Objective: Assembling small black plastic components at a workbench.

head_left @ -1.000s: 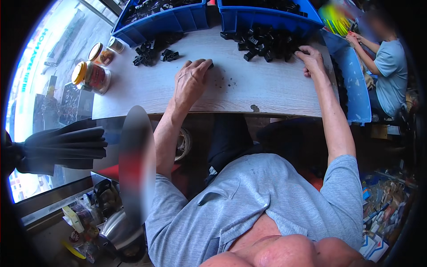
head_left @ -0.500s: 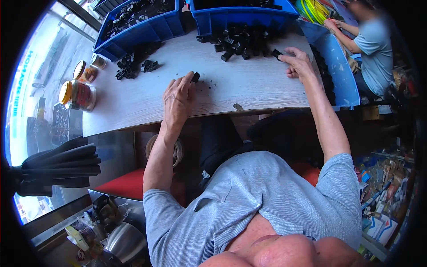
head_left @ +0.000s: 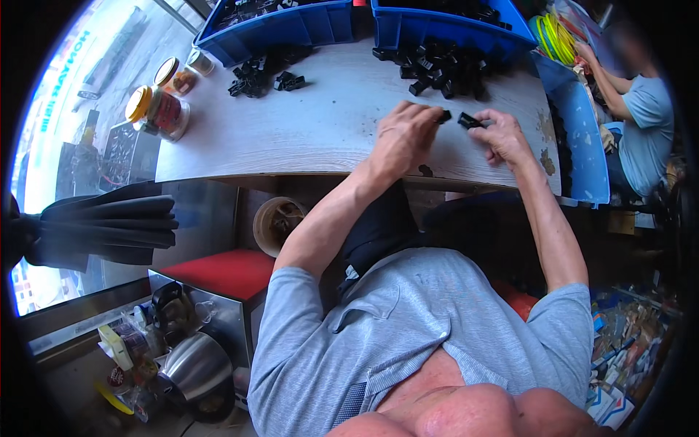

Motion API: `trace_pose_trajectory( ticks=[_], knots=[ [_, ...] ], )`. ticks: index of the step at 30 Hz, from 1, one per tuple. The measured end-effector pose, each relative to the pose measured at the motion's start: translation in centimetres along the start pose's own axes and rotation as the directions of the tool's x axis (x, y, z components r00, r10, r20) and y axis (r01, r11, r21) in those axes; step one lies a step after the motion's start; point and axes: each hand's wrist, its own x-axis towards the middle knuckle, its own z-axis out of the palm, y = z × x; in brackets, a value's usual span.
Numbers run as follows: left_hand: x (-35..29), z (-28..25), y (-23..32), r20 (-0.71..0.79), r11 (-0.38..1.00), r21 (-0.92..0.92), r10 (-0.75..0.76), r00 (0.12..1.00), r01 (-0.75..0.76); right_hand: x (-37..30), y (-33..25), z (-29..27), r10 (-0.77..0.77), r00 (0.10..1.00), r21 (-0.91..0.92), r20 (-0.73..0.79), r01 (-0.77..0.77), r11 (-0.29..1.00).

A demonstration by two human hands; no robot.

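Above the table, my left hand (head_left: 405, 138) pinches a small black plastic part (head_left: 444, 116) between thumb and fingers. Facing it a short gap away, my right hand (head_left: 504, 138) grips another black plastic part (head_left: 470, 121) at its fingertips. The two parts point toward each other without touching. Just beyond my hands lies a pile of similar black parts (head_left: 444, 69), in front of a blue bin (head_left: 451, 33). A smaller pile of black parts (head_left: 251, 78) rests farther left, by a second blue bin (head_left: 280, 35).
Jars with yellow lids (head_left: 156, 111) stand at the table's left. Beyond its right edge is a light blue crate (head_left: 582, 138); a co-worker (head_left: 644, 116) there handles something near yellow-green coiled cable (head_left: 555, 40). Below the table sit a bucket (head_left: 266, 229) and a metal kettle (head_left: 195, 368).
My left hand has moved right across the table with its black part, close to my right hand. The right hand has come slightly nearer with its part. The view has shifted.
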Motion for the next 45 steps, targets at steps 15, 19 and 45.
trace_pose_trajectory(
  ticks=[15, 19, 45],
  knots=[
    [3.0, 3.4, -1.0, 0.249, 0.952, -0.030, 0.304, 0.920, -0.306, -0.7, 0.0, 1.7, -0.060, 0.998, 0.024, -0.036, 0.061, 0.998],
    [2.6, 3.3, -1.3, 0.340, 0.960, 0.002, 0.261, 0.903, -0.279, -0.4, 0.1, 1.6, -0.057, 0.998, -0.020, -0.004, 0.057, 0.998],
    [-2.0, -12.0, -12.6, -0.007, 0.724, 0.668, -0.225, 0.974, 0.172, -0.9, 0.5, 1.9, -0.123, 0.988, 0.058, -0.091, 0.128, 0.990]
  ],
)
